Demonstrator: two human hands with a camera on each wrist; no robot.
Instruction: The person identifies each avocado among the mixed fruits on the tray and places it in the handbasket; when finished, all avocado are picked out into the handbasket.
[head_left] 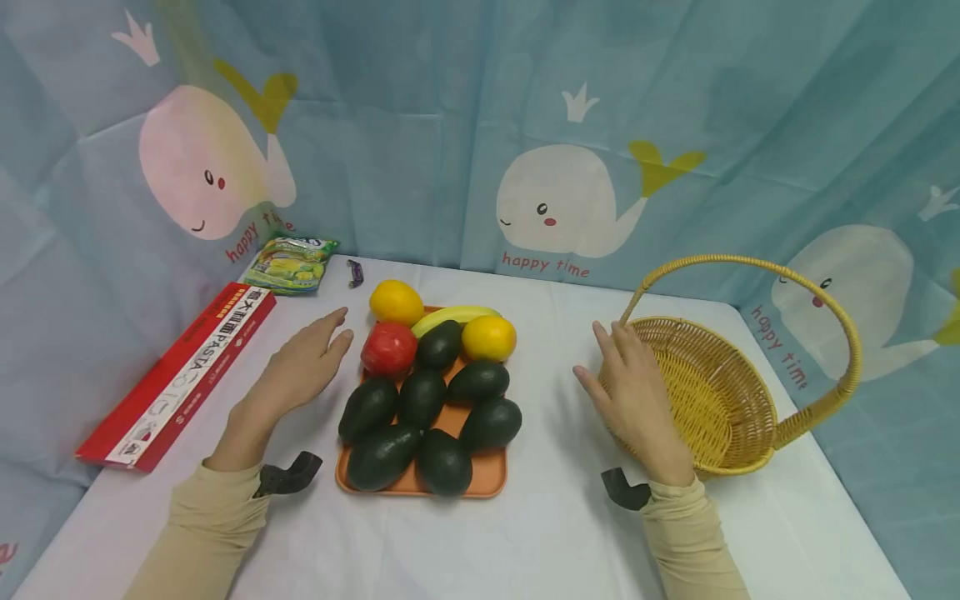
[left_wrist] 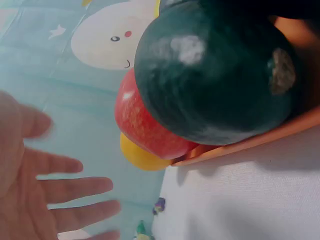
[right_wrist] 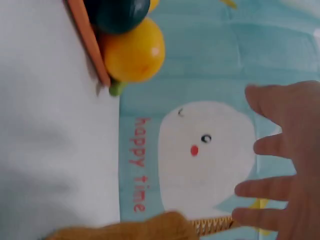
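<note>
My left hand (head_left: pixel 306 362) hovers left of the orange tray (head_left: pixel 487 486), its fingers straight and apart in the left wrist view, holding nothing. On the tray lie several dark green avocados (head_left: pixel 382 457), a red apple (head_left: pixel 389 350), a banana (head_left: pixel 459 316) and two yellow-orange round fruits, one (head_left: pixel 489 337) at the right and the other (head_left: pixel 396 302) at the back left. At the near left rim of the wicker basket (head_left: pixel 738 392) is my right hand (head_left: pixel 636 392), fingers spread and nothing in them. Whether it touches the basket I cannot tell.
A long red pasta box (head_left: pixel 180 375) lies at the left of the white table (head_left: pixel 555 533). Behind it are a green-yellow snack packet (head_left: pixel 291 264) and a small purple wrapped piece (head_left: pixel 356 273). The basket's tall handle (head_left: pixel 750 260) arches above it. A blue whale-print curtain (head_left: pixel 420 167) hangs behind.
</note>
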